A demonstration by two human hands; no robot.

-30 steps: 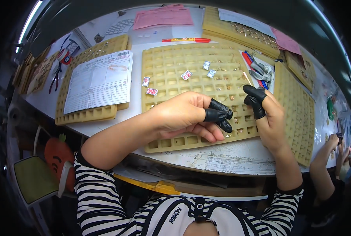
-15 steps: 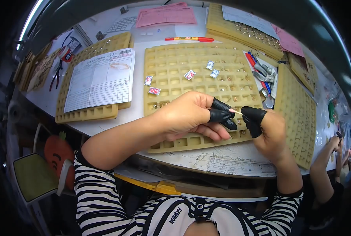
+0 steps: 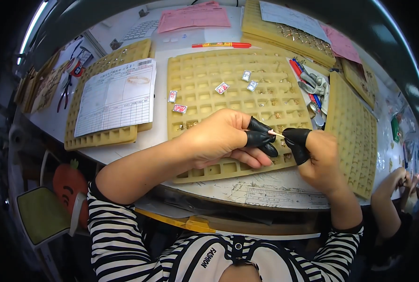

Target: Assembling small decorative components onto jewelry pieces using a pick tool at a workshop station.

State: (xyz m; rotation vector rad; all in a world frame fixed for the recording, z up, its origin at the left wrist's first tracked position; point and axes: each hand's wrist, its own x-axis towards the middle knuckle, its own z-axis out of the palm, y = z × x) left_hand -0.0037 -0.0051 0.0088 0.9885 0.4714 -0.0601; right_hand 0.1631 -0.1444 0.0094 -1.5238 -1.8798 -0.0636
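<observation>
My left hand, with black finger cots on its thumb and fingers, is closed in a pinch. What sits between its fingertips is too small to make out. My right hand, also in black finger cots, grips a thin pale stick whose tip meets the left fingertips. Both hands are over the lower right of a yellowish compartment tray. Small gold-coloured jewellery pieces lie in its right-hand compartments. Several small paper tags, among them a red-marked one, rest on the tray.
To the left, a printed form covers stacked trays, with pliers beyond. A red marker lies behind the middle tray. Pens and tools and another tray stand right. Another person's arm shows at far right.
The whole view has shifted slightly, moving the table items a little left. Both hands keep their pinch, and the stick stays between them with its angle slightly changed.
</observation>
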